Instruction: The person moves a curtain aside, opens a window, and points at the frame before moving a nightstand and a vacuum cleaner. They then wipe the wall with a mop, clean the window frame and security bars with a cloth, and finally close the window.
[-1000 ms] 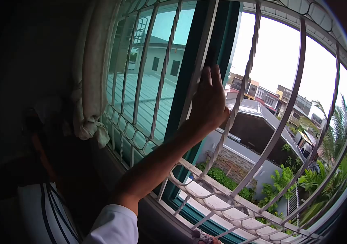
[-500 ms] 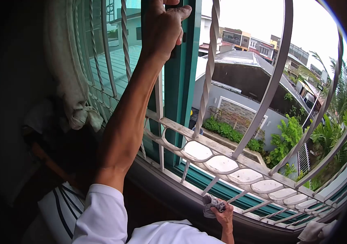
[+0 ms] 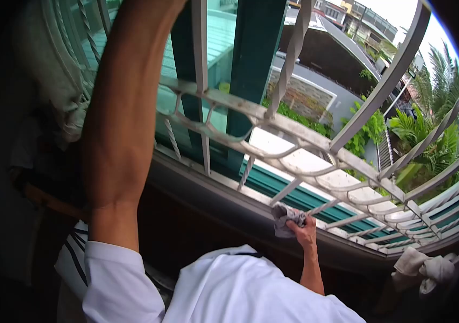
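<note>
My right hand [image 3: 306, 232] is closed around a crumpled grey cloth [image 3: 285, 222] at the window sill, near the lower bars of a white metal grille [image 3: 366, 173]. Raised along the left side is my left forearm [image 3: 123, 102], which runs out through the top edge, so the hand itself is hidden beyond the view. Behind the grille stand the teal window frame [image 3: 252, 67] and a tinted glass pane [image 3: 216, 40].
A pale curtain [image 3: 44, 59] hangs at the left, bunched at its lower end. Another light knotted cloth [image 3: 426, 269] is at the lower right. Twisted vertical bars cross the opening. Outside are a wall, plants [image 3: 420, 134] and roofs.
The view has tilted down and shifted, and my left hand has passed out of the top of the picture. My right hand still holds the grey cloth by the sill.
</note>
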Available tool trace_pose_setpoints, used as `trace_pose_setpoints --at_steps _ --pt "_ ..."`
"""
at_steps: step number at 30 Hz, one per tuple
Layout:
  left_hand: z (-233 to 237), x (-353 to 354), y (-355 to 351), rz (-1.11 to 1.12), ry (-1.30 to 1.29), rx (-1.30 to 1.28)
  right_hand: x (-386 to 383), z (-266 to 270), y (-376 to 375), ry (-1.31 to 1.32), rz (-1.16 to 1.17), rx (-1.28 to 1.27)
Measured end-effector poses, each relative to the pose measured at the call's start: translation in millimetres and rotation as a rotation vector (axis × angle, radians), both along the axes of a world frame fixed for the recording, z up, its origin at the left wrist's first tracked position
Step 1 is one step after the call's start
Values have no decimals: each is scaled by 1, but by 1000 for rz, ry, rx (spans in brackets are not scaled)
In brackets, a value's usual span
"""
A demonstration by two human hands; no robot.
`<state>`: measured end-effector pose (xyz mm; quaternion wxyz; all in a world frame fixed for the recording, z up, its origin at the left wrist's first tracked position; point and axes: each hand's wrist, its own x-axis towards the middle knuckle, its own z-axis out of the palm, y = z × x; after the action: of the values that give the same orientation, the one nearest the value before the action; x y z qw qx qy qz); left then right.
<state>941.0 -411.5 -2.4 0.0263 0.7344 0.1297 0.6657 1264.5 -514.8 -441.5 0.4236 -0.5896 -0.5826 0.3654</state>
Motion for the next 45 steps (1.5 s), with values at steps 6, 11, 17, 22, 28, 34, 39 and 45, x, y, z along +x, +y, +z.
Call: trace_pose_setpoints --at_steps 6,11,17,22,28,34,39,45 --pt "-154 -35 -85 -89 270 -490 -27 4 -17 529 99 -277" --pt "-310 30 -115 213 710 -708 -96 67 0 1189 440 -379" --pt "-399 33 -116 475 -63 -637 -120 84 25 1054 885 -494" --pt "-395 37 -38 665 -213 -444 -104 80 24 118 622 -106" --pt "-451 39 7 801 148 -307 -57 67 9 -60 476 -45" --pt "-440 25 16 694 199 -186 -40 52 10 79 345 -122" --pt "-414 30 24 682 76 -86 -69 50 27 -118 490 -107" --pt "-467 21 9 627 138 -342 -68 36 29 -118 459 -140"
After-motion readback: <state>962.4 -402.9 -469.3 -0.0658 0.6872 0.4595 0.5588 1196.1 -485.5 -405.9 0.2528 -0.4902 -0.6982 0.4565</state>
